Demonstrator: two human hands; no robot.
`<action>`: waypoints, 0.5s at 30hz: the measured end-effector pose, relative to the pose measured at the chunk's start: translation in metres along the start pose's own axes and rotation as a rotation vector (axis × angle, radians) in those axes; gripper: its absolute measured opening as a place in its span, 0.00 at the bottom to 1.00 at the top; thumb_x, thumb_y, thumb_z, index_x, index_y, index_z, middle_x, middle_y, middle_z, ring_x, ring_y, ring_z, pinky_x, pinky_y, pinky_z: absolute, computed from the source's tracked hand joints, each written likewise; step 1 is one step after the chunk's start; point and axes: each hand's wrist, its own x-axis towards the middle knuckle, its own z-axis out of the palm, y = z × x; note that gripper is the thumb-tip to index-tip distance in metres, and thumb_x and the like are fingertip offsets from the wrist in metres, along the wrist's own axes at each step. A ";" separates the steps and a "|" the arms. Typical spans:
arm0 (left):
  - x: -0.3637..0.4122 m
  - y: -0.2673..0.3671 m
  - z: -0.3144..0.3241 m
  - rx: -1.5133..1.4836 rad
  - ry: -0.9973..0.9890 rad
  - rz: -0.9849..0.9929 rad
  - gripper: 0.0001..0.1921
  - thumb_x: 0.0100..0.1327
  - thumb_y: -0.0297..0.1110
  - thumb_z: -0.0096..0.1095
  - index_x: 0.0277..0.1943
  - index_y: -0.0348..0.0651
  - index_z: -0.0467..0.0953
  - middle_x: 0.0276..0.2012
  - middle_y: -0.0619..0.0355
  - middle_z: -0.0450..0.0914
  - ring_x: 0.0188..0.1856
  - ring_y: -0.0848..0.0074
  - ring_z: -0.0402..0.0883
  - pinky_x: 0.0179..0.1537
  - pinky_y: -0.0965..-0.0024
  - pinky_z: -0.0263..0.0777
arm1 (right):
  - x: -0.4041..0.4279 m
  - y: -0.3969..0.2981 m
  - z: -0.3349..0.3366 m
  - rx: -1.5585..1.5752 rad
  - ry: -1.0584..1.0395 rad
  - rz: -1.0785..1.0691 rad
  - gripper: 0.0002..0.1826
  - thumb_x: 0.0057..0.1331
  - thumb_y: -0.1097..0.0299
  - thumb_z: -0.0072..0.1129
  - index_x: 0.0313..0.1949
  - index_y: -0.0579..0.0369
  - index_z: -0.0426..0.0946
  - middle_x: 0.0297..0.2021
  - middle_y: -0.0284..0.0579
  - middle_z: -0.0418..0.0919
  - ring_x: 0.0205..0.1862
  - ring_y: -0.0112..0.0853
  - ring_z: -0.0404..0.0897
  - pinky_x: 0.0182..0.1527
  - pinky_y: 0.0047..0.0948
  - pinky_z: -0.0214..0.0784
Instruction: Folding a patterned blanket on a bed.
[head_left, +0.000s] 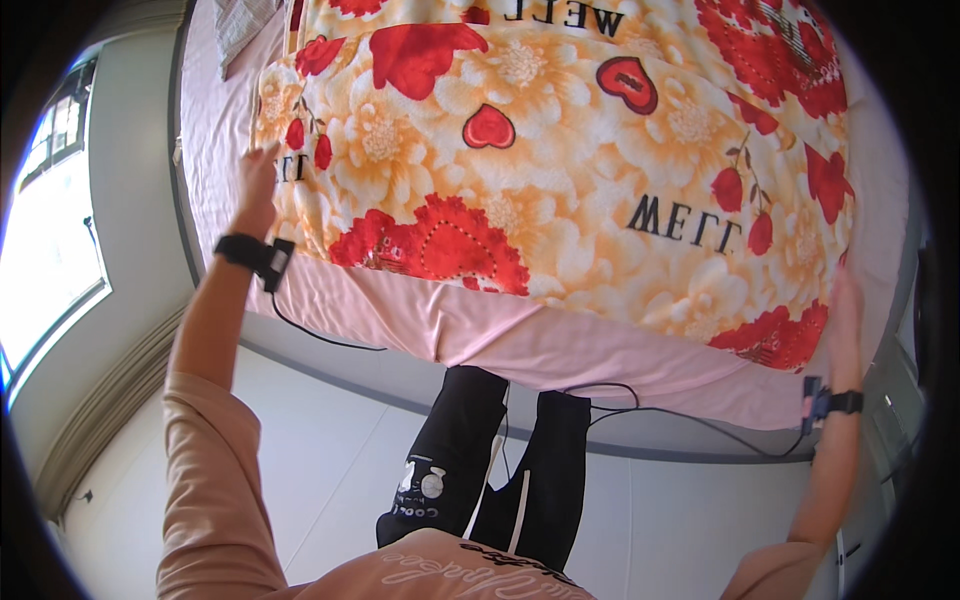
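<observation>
A plush blanket (570, 172) with red hearts, roses and cream-orange flowers lies on the bed, its near part folded over in layers. On its left edge is my left hand (257, 191), with the fingers closed on the fabric. At the opposite side, my right hand (845, 311) grips the blanket's right edge; it is a little blurred and its fingertips are partly hidden. Below the blanket's near edge shows a pink bedsheet (390, 300), wrinkled near the middle.
A black strap with a small device (259, 259) sits on my left wrist, another wrist device (829, 403) on my right. Thin black cables (675, 412) run from them past my legs. A patterned cloth (244, 30) lies at the far left. A bright window (56, 217) is at left.
</observation>
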 end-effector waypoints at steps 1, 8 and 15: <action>-0.046 0.014 0.021 -0.134 0.003 0.047 0.25 0.61 0.42 0.68 0.54 0.34 0.70 0.42 0.55 0.76 0.43 0.73 0.75 0.47 0.68 0.69 | -0.013 0.011 -0.006 -0.128 0.113 -0.030 0.20 0.65 0.54 0.62 0.46 0.59 0.78 0.41 0.36 0.80 0.41 0.25 0.77 0.43 0.28 0.68; -0.076 -0.109 -0.041 0.016 0.196 -0.516 0.30 0.62 0.48 0.67 0.62 0.41 0.68 0.49 0.52 0.77 0.46 0.72 0.78 0.44 0.64 0.73 | -0.150 0.061 0.079 0.239 0.323 0.483 0.30 0.63 0.47 0.66 0.58 0.51 0.74 0.50 0.40 0.79 0.50 0.29 0.77 0.53 0.30 0.67; -0.074 -0.181 -0.035 -0.909 -0.304 -0.312 0.31 0.70 0.54 0.53 0.68 0.43 0.64 0.65 0.53 0.71 0.65 0.59 0.70 0.67 0.51 0.61 | -0.183 0.106 0.072 0.885 0.077 0.395 0.22 0.70 0.52 0.58 0.56 0.52 0.72 0.50 0.37 0.79 0.47 0.28 0.77 0.53 0.29 0.68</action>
